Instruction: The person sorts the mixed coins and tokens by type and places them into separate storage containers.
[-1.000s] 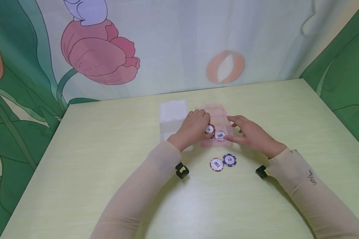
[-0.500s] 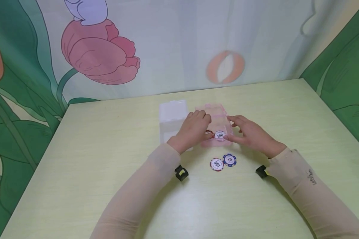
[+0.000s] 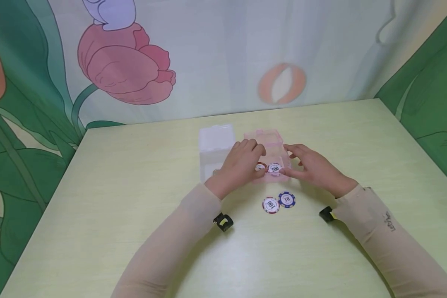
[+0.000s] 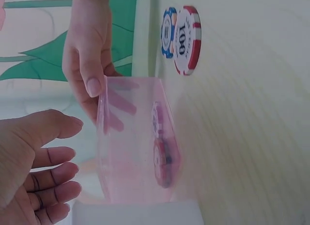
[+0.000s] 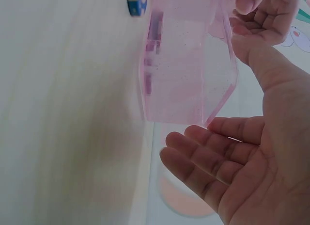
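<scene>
A clear pink plastic box [image 3: 270, 179] stands with its lid [image 3: 263, 136] raised at the back. Inside lie a white 500 poker chip [image 3: 275, 169] and a red-rimmed chip [image 3: 260, 166], partly covered by my left hand [image 3: 238, 165]. That hand hovers over the left side of the box, thumb and fingers apart, holding nothing in the left wrist view. My right hand [image 3: 314, 167] grips the box's right side, its thumb over the front rim and a fingertip at the rear corner. Before the box, a white 100 chip [image 3: 270, 205] overlaps a blue 10 chip [image 3: 287, 199].
A whitish translucent box [image 3: 210, 159] with its lid up stands to the left of the pink one, partly behind my left hand. The pale table [image 3: 115, 186] ends at a patterned curtain [image 3: 216, 62] at the back.
A second ago my left hand held the red-rimmed chip up at the pink box. The chip has dropped inside and the fingers have let go, drawing slightly back. The right hand has stayed still.
</scene>
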`<action>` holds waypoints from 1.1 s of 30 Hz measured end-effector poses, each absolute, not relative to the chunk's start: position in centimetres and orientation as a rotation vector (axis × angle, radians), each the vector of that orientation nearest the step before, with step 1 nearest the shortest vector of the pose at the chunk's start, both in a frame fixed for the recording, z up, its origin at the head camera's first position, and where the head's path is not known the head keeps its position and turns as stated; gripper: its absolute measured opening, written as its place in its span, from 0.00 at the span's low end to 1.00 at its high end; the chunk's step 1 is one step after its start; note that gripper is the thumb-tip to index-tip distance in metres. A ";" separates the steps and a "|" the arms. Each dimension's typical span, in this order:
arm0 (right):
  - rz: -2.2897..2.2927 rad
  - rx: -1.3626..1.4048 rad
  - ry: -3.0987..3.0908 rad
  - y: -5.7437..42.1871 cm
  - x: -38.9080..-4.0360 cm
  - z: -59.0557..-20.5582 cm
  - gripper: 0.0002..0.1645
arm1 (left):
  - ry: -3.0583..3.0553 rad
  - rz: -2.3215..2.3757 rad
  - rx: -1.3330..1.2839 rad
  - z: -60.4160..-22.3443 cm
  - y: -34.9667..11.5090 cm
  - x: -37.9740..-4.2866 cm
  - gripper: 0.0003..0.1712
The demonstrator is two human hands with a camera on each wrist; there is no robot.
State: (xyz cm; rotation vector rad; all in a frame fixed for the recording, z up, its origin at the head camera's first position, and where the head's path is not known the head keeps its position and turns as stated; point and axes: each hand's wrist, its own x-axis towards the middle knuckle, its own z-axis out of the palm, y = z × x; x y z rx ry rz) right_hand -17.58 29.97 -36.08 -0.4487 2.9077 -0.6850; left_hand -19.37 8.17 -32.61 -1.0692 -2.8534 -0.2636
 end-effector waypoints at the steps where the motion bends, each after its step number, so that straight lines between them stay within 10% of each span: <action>1: -0.688 -0.446 2.906 30.0 -17.6 -36.1 0.51 | -2.839 -0.277 -1.076 -32.6 8.1 -19.2 0.19; 33: -0.723 -0.449 2.936 29.6 -17.4 -36.1 0.49 | -2.729 -0.390 -1.267 -35.4 6.3 -13.9 0.21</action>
